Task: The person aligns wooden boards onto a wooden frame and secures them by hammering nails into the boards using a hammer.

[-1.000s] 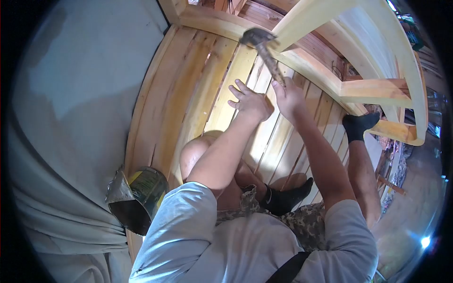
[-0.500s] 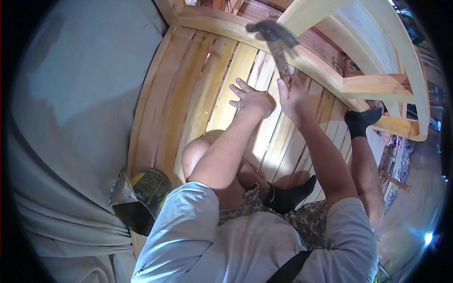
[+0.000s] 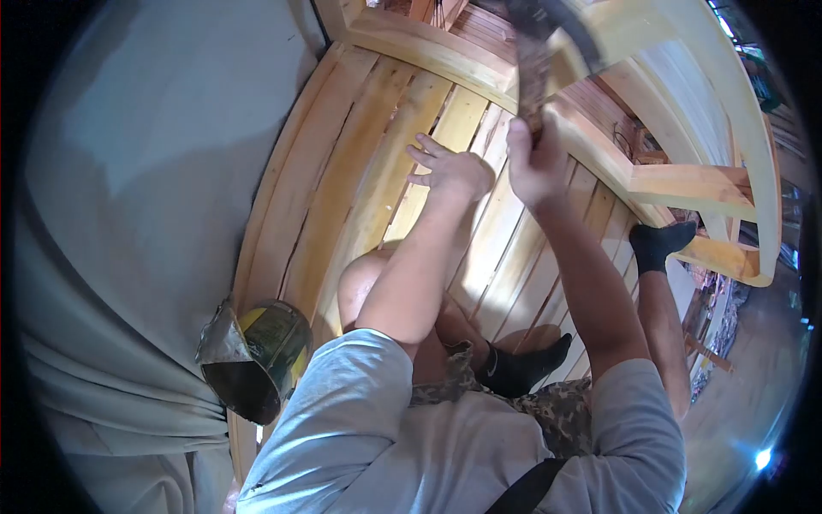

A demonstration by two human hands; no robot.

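Observation:
My right hand (image 3: 539,167) is wrapped round the handle of a claw hammer (image 3: 533,77). The hammer is raised, and its dark head is blurred near the top of the view. My left hand (image 3: 454,174) is over the wooden slats (image 3: 407,107), palm down with its fingers spread. Whether it presses on the wood or hovers just above cannot be made out. Nothing shows in its fingers, though its underside is hidden.
A cut-open metal can (image 3: 274,338) lies on its side at the left, by a draped grey cloth (image 3: 145,214). A wooden frame with crosspieces (image 3: 693,188) rises at the right. My socked foot (image 3: 664,244) rests beside it.
My right hand has lifted the hammer, whose head is now higher and further right. My left hand keeps its spread shape, and the whole view has shifted slightly.

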